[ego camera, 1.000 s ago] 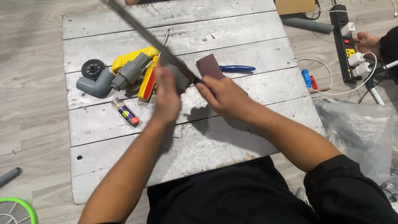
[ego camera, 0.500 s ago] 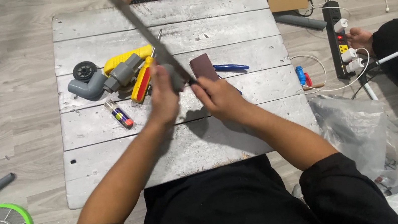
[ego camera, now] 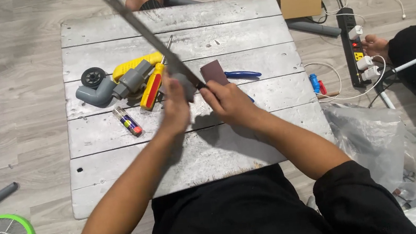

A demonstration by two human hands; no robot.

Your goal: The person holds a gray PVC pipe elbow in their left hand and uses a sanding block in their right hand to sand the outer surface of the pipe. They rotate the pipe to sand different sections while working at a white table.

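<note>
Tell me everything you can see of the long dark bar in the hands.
The long dark flat metal bar is thin and straight, greyish and dull. It slants from the top left, near a grey pipe, down to the middle of the white plank board, raised above it. The left hand grips its lower end; the right hand presses a small brown sanding pad against it there. Its upper end runs out of view.
</note>
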